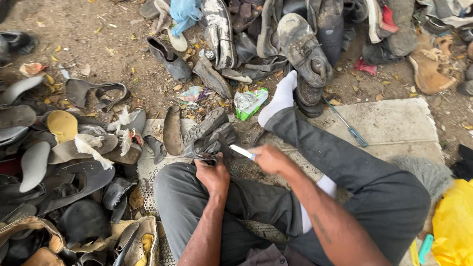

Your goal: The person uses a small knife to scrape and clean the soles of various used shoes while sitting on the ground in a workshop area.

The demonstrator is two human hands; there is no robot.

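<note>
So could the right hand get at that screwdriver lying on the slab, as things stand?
Probably yes. The screwdriver lies in the open on the concrete slab, beyond the outstretched leg. The right hand holds a knife, so it would need freeing first.

A crumpled green and white plastic packet (250,103) lies on the dirt at about twelve o'clock from the seated person, just beside the white-socked foot. A smaller pale wrapper (191,93), bluish and pink, lies near it towards eleven o'clock. A yellow plastic bag (453,224) bulges at four o'clock. A blue bag (183,12) sits on the shoe pile at twelve.
</note>
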